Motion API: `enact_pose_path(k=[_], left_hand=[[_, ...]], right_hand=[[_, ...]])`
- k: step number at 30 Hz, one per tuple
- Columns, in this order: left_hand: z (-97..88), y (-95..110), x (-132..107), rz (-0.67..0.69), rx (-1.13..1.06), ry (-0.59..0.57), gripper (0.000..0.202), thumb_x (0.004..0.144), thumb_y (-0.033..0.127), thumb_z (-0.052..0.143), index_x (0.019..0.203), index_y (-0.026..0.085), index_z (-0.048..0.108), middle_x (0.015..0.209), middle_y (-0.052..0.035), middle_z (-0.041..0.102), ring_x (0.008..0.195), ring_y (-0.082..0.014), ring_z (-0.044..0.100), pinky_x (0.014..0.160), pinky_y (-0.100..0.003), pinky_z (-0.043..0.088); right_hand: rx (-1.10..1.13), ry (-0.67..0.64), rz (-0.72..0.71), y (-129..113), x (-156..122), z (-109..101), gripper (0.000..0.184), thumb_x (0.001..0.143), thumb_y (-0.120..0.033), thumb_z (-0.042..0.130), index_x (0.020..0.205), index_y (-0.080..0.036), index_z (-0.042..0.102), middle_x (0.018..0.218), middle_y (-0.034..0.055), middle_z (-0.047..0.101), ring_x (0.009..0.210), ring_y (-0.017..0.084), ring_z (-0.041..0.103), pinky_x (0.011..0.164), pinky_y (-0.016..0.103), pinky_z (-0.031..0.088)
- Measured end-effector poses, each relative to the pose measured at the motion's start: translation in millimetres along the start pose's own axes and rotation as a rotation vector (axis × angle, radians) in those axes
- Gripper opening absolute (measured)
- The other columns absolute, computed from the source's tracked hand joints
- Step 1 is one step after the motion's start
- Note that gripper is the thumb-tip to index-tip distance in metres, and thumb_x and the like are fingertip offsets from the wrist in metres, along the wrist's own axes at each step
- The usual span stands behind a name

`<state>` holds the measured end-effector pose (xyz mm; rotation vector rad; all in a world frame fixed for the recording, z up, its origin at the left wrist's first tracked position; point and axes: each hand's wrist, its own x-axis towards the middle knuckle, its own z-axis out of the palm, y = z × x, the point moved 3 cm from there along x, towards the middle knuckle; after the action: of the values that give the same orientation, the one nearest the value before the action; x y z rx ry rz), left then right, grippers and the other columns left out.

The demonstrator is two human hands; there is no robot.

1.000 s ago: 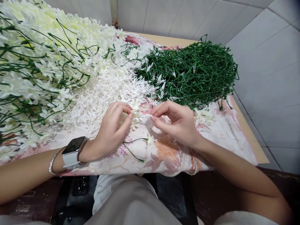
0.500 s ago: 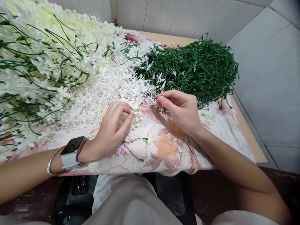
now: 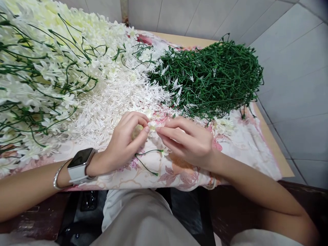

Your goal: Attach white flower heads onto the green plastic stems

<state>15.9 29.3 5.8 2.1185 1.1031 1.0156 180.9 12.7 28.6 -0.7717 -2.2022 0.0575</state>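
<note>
My left hand [image 3: 125, 140], with a watch and a bangle at the wrist, is closed in a pinch on a small white fabric flower [image 3: 153, 126] just above the floral cloth [image 3: 179, 171]. My right hand [image 3: 188, 140] meets it from the right, thumb and forefinger pinched on a thin white piece at that same flower. A short green stem [image 3: 147, 160] with a small flower at its tip lies on the cloth right under both hands. White plastic stamens [image 3: 115, 102] are heaped just beyond my left hand.
A big heap of green plastic stems [image 3: 212, 75] lies at the back right. Finished white flower sprays [image 3: 38, 78] cover the left side. Loose petals [image 3: 225, 125] lie right of my hands. The wooden table edge [image 3: 271, 143] and a tiled wall border the right.
My right hand reached up to the edge of the white stamen pile, then came back down and left to meet my left hand at the flower. My left hand stayed almost still.
</note>
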Motion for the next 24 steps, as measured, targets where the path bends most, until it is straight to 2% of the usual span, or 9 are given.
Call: enact_pose_path(k=[5, 11, 15, 19, 24], left_hand=[[0.2, 3, -3, 0.091, -0.039, -0.05, 0.004, 0.087, 0.014, 0.05, 0.086, 0.018, 0.052, 0.091, -0.0035, 0.061, 0.091, -0.0148, 0.055, 0.081, -0.029, 0.043], [1.5, 2, -4, 0.066, -0.042, -0.044, 0.004, 0.088, 0.017, 0.052, 0.09, 0.018, 0.055, 0.09, -0.0022, 0.062, 0.087, -0.0133, 0.057, 0.078, -0.026, 0.046], [1.5, 0, -5, 0.027, -0.111, 0.009, 0.017, 0.087, 0.015, 0.054, 0.103, 0.02, 0.055, 0.097, -0.0013, 0.062, 0.086, -0.0101, 0.059, 0.077, -0.021, 0.048], [2.7, -2, -7, 0.013, -0.237, 0.03, 0.026, 0.085, 0.01, 0.056, 0.109, 0.021, 0.054, 0.1, -0.0008, 0.062, 0.092, -0.0092, 0.061, 0.083, -0.019, 0.049], [3.4, -4, -8, -0.001, -0.303, 0.068, 0.03, 0.081, 0.01, 0.061, 0.108, 0.022, 0.055, 0.095, -0.0008, 0.062, 0.087, -0.0099, 0.063, 0.081, -0.022, 0.052]], right_hand=[[-0.081, 0.015, -0.027, -1, 0, 2, 0.01, 0.077, -0.003, 0.061, 0.082, -0.012, 0.061, 0.07, 0.0074, 0.062, 0.067, 0.013, 0.056, 0.057, 0.025, 0.049], [-0.069, 0.007, -0.03, -1, -2, 4, 0.01, 0.077, -0.002, 0.061, 0.082, -0.011, 0.061, 0.071, 0.0076, 0.063, 0.067, 0.013, 0.056, 0.058, 0.025, 0.05], [-0.059, 0.028, 0.003, 3, -2, 3, 0.011, 0.077, -0.005, 0.06, 0.084, -0.014, 0.061, 0.073, 0.0061, 0.063, 0.067, 0.013, 0.057, 0.058, 0.024, 0.05], [0.071, 0.07, 0.121, 8, -1, 2, 0.009, 0.079, -0.007, 0.059, 0.08, -0.015, 0.061, 0.072, 0.0041, 0.062, 0.066, 0.012, 0.058, 0.058, 0.024, 0.049], [0.33, 0.059, 0.272, 14, -2, 5, 0.009, 0.078, -0.008, 0.06, 0.08, -0.016, 0.064, 0.072, 0.0014, 0.062, 0.063, 0.01, 0.057, 0.056, 0.024, 0.047]])
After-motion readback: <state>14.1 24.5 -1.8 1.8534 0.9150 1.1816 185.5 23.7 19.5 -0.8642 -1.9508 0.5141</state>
